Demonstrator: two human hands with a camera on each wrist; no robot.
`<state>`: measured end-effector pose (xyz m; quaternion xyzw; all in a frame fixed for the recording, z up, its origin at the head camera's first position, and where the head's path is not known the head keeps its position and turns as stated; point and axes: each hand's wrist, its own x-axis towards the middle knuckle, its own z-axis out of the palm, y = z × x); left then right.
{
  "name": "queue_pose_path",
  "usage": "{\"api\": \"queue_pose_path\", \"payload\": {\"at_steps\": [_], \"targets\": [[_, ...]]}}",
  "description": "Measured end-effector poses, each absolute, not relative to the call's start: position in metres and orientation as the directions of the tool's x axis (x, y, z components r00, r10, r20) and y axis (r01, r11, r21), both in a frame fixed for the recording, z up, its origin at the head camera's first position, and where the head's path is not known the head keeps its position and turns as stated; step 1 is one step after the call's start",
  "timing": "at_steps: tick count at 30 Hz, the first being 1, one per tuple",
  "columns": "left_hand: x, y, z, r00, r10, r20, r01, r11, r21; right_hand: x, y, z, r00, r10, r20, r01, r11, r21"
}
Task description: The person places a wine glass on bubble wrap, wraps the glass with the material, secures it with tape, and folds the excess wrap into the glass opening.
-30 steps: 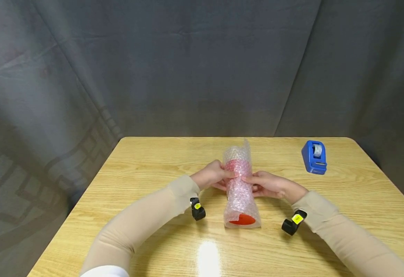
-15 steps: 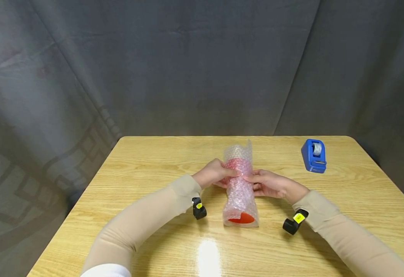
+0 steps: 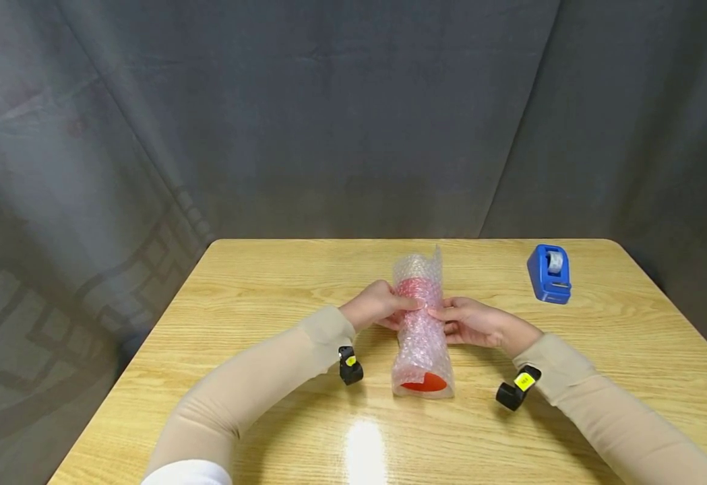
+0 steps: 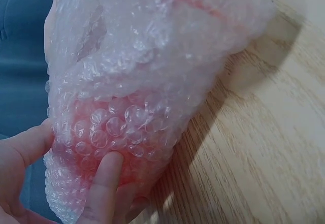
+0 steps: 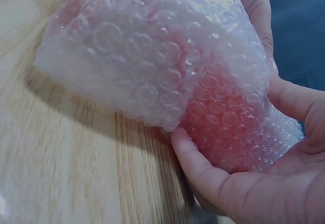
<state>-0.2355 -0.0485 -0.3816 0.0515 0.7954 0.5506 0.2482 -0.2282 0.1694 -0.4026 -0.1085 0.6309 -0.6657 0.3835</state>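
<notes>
A roll of bubble wrap (image 3: 420, 343) lies lengthwise on the table, wound round a red object (image 3: 427, 382) whose flat end shows at the near opening. What the red object is, the wrap hides. My left hand (image 3: 383, 304) grips the roll's left side at mid-length, thumb on top and fingers lower down its flank. From the other side my right hand (image 3: 477, 323) holds it in the same way, the two thumb tips close together. Both wrist views show fingertips pressing into the bubble wrap (image 4: 122, 122), with pink-red showing through the bubbles.
A blue tape dispenser (image 3: 550, 275) with a roll of clear tape stands at the back right of the wooden table (image 3: 268, 283). A dark grey curtain (image 3: 353, 121) hangs behind the table's far edge. A flap of wrap sticks up at the roll's far end.
The bubble-wrapped roll has turned and shifted very slightly to the right at its far end. Both hands keep their hold and have moved slightly right with it.
</notes>
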Motion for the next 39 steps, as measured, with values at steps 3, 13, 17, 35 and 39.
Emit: {"api": "queue_pose_path", "payload": {"at_steps": [3, 13, 17, 35, 39], "targets": [[-0.236, -0.048, -0.382, -0.873, 0.356, -0.332, -0.181, 0.396, 0.9, -0.228, 0.17, -0.403, -0.681, -0.65, -0.338, 0.372, 0.09, -0.924], [-0.234, -0.047, -0.384, -0.877, 0.353, -0.325, -0.17, 0.406, 0.898, -0.226, 0.171, -0.404, -0.679, -0.651, -0.339, 0.378, 0.085, -0.922], [-0.233, -0.048, -0.384, -0.879, 0.352, -0.321, -0.165, 0.408, 0.898, -0.226, 0.17, -0.404, -0.68, -0.65, -0.339, 0.377, 0.087, -0.922], [-0.231, -0.044, -0.382, -0.878, 0.336, -0.34, -0.184, 0.418, 0.89, -0.232, 0.199, -0.394, -0.723, -0.608, -0.329, 0.176, 0.298, -0.938], [-0.23, -0.044, -0.382, -0.881, 0.323, -0.347, -0.188, 0.433, 0.881, -0.239, 0.223, -0.378, -0.795, -0.543, -0.27, 0.029, 0.412, -0.911]]}}
